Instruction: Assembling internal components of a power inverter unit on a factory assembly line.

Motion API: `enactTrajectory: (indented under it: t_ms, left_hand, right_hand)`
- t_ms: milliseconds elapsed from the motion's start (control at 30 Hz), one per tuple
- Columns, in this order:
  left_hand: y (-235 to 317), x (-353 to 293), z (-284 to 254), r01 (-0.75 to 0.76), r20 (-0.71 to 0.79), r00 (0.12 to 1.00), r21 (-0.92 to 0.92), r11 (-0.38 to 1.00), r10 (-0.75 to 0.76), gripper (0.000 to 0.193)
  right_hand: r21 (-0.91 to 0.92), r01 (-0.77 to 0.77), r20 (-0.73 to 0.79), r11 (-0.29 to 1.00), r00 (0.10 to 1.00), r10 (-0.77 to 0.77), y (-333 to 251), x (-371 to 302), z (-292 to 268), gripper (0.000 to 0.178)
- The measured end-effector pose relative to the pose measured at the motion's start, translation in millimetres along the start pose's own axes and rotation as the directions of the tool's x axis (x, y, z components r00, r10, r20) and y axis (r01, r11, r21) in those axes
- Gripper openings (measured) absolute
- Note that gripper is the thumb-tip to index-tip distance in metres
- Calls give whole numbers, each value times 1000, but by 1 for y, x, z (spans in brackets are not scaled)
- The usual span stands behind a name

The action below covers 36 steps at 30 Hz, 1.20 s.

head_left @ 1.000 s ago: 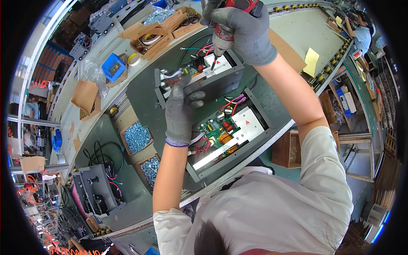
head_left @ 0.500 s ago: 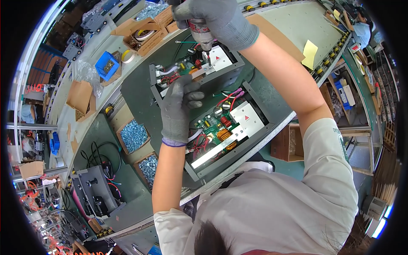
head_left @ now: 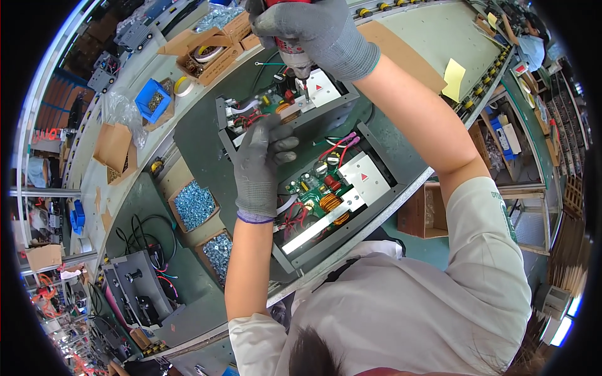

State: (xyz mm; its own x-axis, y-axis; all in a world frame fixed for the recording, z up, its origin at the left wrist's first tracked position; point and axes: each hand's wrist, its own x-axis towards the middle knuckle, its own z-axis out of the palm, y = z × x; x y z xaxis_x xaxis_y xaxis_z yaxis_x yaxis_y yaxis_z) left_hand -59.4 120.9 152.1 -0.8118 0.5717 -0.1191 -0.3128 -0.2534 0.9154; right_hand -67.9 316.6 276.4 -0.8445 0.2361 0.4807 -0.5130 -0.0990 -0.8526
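My right hand [head_left: 323, 37], in a grey work glove, grips a red and grey power screwdriver [head_left: 293, 55]. Its bit points down at the bracket beside a white metal plate [head_left: 321, 88] in the far dark metal chassis [head_left: 335, 113]. Gloved as well, my left hand [head_left: 257, 156] lies at that chassis's near wall, fingers apart and partly bent. Whether it presses on the wall is hard to see. Nearer to me is a similar open chassis [head_left: 382, 164] with a green circuit board, copper coil, red wires and a silver bar [head_left: 316, 224].
Cartons of small screws [head_left: 194, 205] and metal fasteners [head_left: 218, 250] stand left of the chassis. Another dark chassis [head_left: 135, 285] with cables lies farther left. A blue bin [head_left: 152, 100] and open cardboard boxes [head_left: 114, 150] line the far-left bench. A cardboard sheet [head_left: 404, 56] lies at the right.
The power screwdriver has come down slightly, and less of its bit shows below the nose. My left hand stays by the far chassis. The whole view has shifted a little.
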Motion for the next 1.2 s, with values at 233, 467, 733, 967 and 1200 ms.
enactTrajectory:
  t_ms: [233,467,733,967,1200]
  left_hand:
    - [-3,-1,-2,-14,23,1000,2,1000,14,48]
    - [4,-6,7,41,-103,995,340,939,-6,39]
    - [-6,-6,6,5,-89,993,673,739,74,41]
    - [3,-19,25,-111,-141,949,690,715,283,36]
    - [56,-57,48,-570,194,603,784,247,774,82]
  right_hand:
    - [-181,54,-82,982,994,-69,15,4,-13,34]
    - [-375,103,-114,921,981,-155,15,5,-15,33]
    - [-375,23,-108,927,992,-68,15,8,-15,30]
    - [-392,96,-128,915,979,-158,-10,7,2,27]
    - [177,-74,107,981,993,55,-52,-60,46,29]
